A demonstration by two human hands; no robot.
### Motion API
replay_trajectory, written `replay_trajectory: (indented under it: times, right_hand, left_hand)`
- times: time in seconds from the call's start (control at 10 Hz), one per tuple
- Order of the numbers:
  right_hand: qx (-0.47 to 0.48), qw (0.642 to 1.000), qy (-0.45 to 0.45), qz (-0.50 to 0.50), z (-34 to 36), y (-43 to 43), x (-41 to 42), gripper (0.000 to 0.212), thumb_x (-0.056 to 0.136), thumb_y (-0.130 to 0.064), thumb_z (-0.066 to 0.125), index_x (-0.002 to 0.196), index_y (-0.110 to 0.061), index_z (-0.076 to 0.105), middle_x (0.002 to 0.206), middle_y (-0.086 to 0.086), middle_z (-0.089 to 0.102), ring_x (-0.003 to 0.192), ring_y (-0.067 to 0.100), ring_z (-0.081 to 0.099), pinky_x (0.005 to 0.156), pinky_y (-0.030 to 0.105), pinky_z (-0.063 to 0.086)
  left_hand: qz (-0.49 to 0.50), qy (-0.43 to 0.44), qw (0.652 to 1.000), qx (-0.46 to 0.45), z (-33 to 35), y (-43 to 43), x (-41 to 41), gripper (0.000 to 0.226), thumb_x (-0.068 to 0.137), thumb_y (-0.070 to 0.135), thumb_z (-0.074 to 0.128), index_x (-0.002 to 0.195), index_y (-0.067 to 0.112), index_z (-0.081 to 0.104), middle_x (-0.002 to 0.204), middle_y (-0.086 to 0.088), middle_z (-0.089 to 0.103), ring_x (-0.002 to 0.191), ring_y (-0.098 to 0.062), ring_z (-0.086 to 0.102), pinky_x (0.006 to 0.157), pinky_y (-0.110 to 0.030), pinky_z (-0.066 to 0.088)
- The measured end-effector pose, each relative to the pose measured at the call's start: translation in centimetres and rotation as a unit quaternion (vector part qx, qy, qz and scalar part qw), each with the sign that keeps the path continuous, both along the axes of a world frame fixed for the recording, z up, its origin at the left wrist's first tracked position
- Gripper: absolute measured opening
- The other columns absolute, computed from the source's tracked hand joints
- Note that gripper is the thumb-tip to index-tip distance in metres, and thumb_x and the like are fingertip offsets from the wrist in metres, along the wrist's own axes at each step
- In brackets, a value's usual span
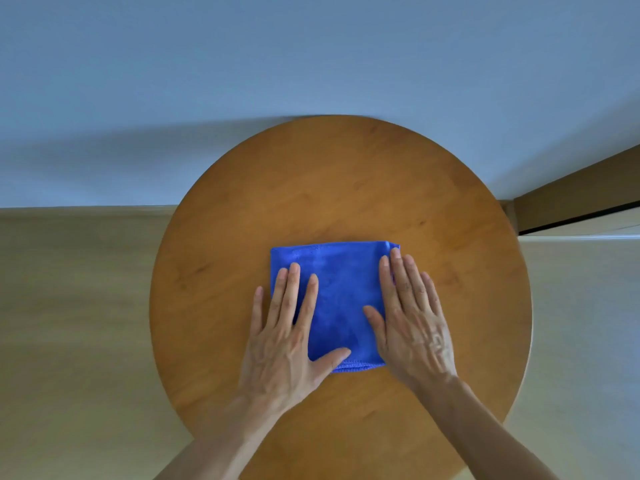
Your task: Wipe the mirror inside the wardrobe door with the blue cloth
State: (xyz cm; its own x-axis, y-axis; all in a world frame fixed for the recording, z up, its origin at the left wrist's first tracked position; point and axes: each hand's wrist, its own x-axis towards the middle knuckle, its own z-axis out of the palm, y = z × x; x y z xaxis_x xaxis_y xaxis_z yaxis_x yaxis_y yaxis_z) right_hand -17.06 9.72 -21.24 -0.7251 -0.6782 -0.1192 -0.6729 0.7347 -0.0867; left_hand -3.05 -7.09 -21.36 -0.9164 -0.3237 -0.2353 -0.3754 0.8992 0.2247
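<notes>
Here, fleecy square blue cloth (341,299) under flat hands (280,344) (412,323), round wooden table (329,174).

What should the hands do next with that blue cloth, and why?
Probably grip the blue cloth and lift it off the table: it lies folded there, and the left hand and right hand rest flat on it, fingers straight, gripping nothing.

Head view. I can read no lettering, label, brand mark, number or sign (none on the blue cloth (341,299) under my left hand (280,348) and right hand (415,334), none on the round table (329,181) beyond them).
</notes>
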Motion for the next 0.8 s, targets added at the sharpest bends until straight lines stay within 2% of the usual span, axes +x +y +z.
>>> replay_trajectory:
  times: [0.1,0.2,0.4,0.5,0.6,0.7,0.8]
  right_hand:
    - [0.008,1.000,-0.022,-0.017,-0.5,-0.4,1.6,0.071,0.104,-0.055,0.025,0.160,-0.013,0.014,0.167,0.014,0.010,0.155,0.027,0.013,0.122,0.046,0.026]
    - [0.019,0.997,-0.044,-0.059,-0.5,-0.5,1.7,0.074,0.103,-0.059,0.022,0.161,-0.014,0.011,0.167,0.012,0.012,0.154,0.027,0.016,0.122,0.045,0.028]
    - [0.019,0.995,-0.080,-0.062,1.2,-1.0,1.5,0.074,0.102,-0.058,0.018,0.160,-0.013,0.016,0.167,0.010,0.015,0.153,0.025,0.022,0.119,0.042,0.033]
    - [0.014,0.990,-0.113,-0.079,2.8,-1.0,1.6,0.071,0.102,-0.059,0.014,0.160,-0.017,0.017,0.168,0.008,0.009,0.154,0.024,0.018,0.120,0.041,0.031]
    - [-0.004,0.982,-0.162,-0.094,5.0,-0.8,2.3,0.075,0.098,-0.061,0.010,0.161,-0.020,0.011,0.169,0.001,0.001,0.155,0.016,0.007,0.123,0.034,0.024]
    - [-0.045,0.973,-0.197,-0.108,7.8,-0.7,2.9,0.071,0.102,-0.058,0.022,0.161,-0.019,0.011,0.168,-0.005,0.007,0.155,0.009,0.006,0.124,0.028,0.018]
    - [-0.059,0.976,-0.191,-0.092,11.6,-0.5,2.8,0.061,0.104,-0.043,0.042,0.157,-0.017,0.027,0.165,-0.002,0.023,0.149,0.015,0.026,0.117,0.030,0.030]
  left_hand:
    - [-0.007,-0.026,1.000,-0.010,-0.4,0.5,-0.1,0.114,0.082,0.088,0.038,0.163,0.013,0.011,0.171,-0.013,0.002,0.158,-0.028,0.005,0.120,-0.060,0.027]
    - [-0.024,-0.034,0.999,-0.020,-0.4,0.0,-0.3,0.114,0.082,0.090,0.033,0.163,0.013,0.010,0.171,-0.014,0.001,0.158,-0.028,0.005,0.120,-0.060,0.027]
    - [-0.035,-0.052,0.998,-0.027,0.8,-0.8,-0.5,0.108,0.085,0.089,0.028,0.163,0.017,0.010,0.171,-0.012,0.000,0.158,-0.027,0.003,0.122,-0.059,0.022]
    - [-0.033,-0.035,0.999,0.003,2.0,0.2,0.2,0.092,0.093,0.080,0.028,0.162,0.021,0.017,0.171,-0.008,0.005,0.158,-0.025,0.002,0.123,-0.057,0.017]
    - [0.011,-0.040,0.999,0.032,3.9,1.4,1.1,0.078,0.100,0.072,0.015,0.163,0.028,0.007,0.171,0.000,-0.004,0.157,-0.018,-0.010,0.126,-0.051,0.007]
    - [0.082,-0.021,0.993,0.083,6.5,1.7,1.3,0.070,0.100,0.066,0.004,0.160,0.032,-0.009,0.168,0.009,-0.018,0.154,-0.010,-0.021,0.126,-0.043,0.001]
    - [0.108,0.006,0.987,0.121,10.2,1.5,0.6,0.071,0.102,0.059,0.018,0.160,0.029,-0.008,0.169,0.007,-0.014,0.156,-0.010,-0.012,0.127,-0.037,0.005]
